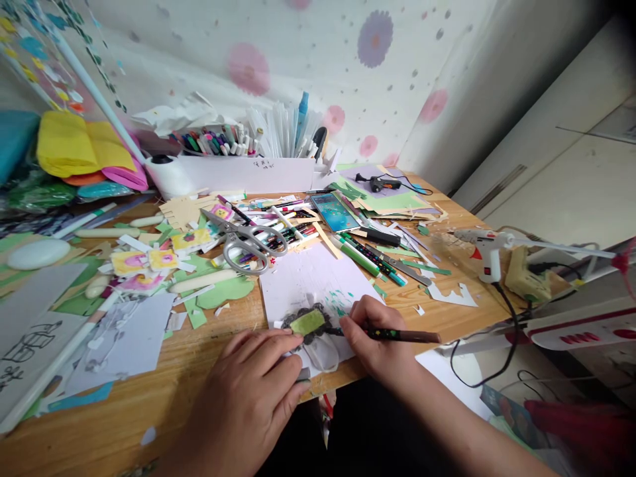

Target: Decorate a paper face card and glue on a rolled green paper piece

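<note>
My right hand (375,331) is closed round a dark brown marker (405,336) with small coloured dots. The marker's tip points left at a small paper piece with a green rectangle (308,322) and dark grey scribbled edges. My left hand (256,377) presses its curled fingers on that paper piece's left side. Something small and grey (303,375) shows by my left thumb, partly hidden. Under the piece lies a white sheet (293,285) with green marker strokes, near the table's front edge.
Scissors (248,245), a phone (334,212), several markers and paper scraps crowd the table beyond my hands. A white glue gun (491,255) stands at the right, its cord hanging over the edge. A white box (238,173) of markers stands at the back.
</note>
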Tool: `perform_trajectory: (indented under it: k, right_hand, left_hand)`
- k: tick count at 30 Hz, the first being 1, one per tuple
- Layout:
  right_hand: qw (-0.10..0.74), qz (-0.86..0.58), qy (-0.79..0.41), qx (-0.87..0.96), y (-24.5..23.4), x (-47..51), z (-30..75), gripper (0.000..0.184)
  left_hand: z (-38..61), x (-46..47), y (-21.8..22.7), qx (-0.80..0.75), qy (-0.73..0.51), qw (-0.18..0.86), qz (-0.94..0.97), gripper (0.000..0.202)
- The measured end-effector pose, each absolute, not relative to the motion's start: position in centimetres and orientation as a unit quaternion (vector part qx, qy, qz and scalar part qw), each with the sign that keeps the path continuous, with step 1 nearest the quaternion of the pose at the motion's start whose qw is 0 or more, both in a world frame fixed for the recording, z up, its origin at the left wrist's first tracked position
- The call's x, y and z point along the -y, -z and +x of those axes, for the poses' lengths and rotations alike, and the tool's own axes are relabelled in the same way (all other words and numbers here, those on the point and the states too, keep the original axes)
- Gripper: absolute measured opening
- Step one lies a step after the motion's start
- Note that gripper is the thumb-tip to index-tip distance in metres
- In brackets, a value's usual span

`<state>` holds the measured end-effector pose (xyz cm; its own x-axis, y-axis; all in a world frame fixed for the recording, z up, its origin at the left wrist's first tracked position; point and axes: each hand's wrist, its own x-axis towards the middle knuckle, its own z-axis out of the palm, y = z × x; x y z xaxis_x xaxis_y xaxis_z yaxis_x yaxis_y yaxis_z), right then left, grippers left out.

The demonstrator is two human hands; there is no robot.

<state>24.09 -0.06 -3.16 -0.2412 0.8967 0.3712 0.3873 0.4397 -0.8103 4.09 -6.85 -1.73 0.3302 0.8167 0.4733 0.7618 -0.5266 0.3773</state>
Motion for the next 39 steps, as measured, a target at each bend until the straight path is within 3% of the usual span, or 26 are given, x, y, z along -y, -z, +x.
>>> perform_trajectory:
  k: [24,31,35,39]
  right_hand:
    - [0.422,-0.391,-0.270,0.772,2.9,0.0,23.6,0.027]
    - [0.430,-0.462,-0.255,0.733,2.7,0.0,23.6,0.025]
    - [0.498,-0.489,-0.291,0.654,3.0,-0.4,23.9,0.026]
    - [0.590,-0.442,-0.400,0.544,3.5,-1.0,24.2,0.030]
  left_hand:
    - [3.7,6.7,1.8,-0.452,-0.282,0.002,0.846,0.013]
    - [3.3,6.7,1.8,-0.456,-0.267,0.027,0.849,0.010]
    - [2.4,6.8,1.6,-0.463,-0.286,0.101,0.833,0.007]
    - [1.3,7.1,1.7,-0.497,-0.409,0.130,0.754,0.013]
